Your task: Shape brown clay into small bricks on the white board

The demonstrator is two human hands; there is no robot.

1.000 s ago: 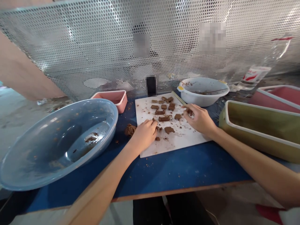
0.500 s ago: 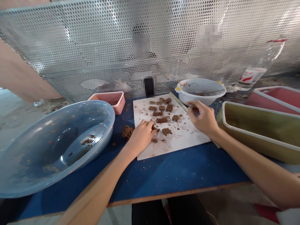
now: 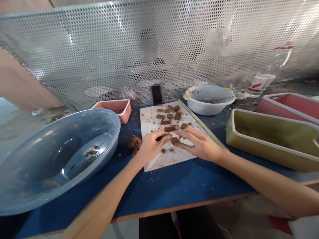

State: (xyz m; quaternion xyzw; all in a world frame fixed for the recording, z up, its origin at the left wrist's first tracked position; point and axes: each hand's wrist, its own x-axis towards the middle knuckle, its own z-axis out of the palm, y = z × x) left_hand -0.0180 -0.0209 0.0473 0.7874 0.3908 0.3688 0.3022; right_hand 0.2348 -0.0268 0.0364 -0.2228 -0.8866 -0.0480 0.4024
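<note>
Brown clay pieces, several of them small blocks and rolls, lie on a white board (image 3: 157,162) among crumbs. My left hand (image 3: 151,147) is over the board's left part, its thumb and fingers closed round a dark bit of clay (image 3: 161,136) that is mostly hidden. My right hand (image 3: 203,146) reaches in from the right, thumb and fingers stretched apart on either side of a flat clay block (image 3: 175,141). Thumb tip and block seem to meet. Beside my left hand, off the board's left edge, sits a rough lump of clay (image 3: 135,142).
A large blue basin (image 3: 57,132) with muddy residue stands left, a small pink tub (image 3: 126,114) behind it. Back right are a white bowl (image 3: 209,108) and a plastic bottle (image 3: 261,81). An olive planter (image 3: 269,149) and a pink planter (image 3: 286,108) stand right. Perforated metal sheet (image 3: 104,59) closes the back.
My right hand has moved left and down from the board's right edge to the flat clay block, its fingers spreading. My left hand stays near the same spot. The view has shifted slightly.
</note>
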